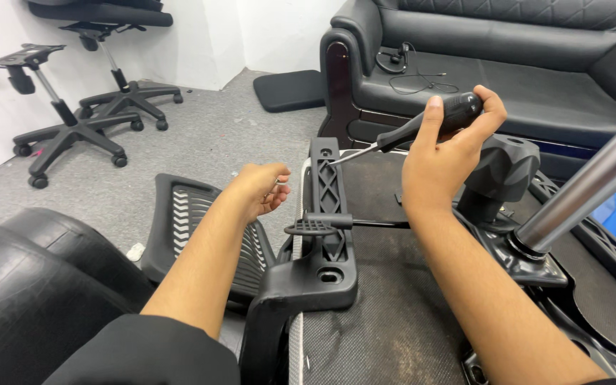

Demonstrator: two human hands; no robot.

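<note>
My right hand (442,153) grips the black handle of a screwdriver (433,121); its metal tip points left and down at the top of a black plastic armrest bracket (327,214). The bracket lies along the left edge of an upturned office chair seat (386,306). My left hand (262,189) hovers just left of the bracket with its fingers curled, pinching something small that I cannot make out. A chrome gas-lift column (593,182) rises from the chair mechanism (515,171) at the right.
A black mesh chair back (183,221) lies on the grey carpet left of the seat. Two chair bases (73,128) stand at the back left by the white wall. A black sofa (507,57) with a cable on it fills the back right. A black cushion (290,89) lies on the floor.
</note>
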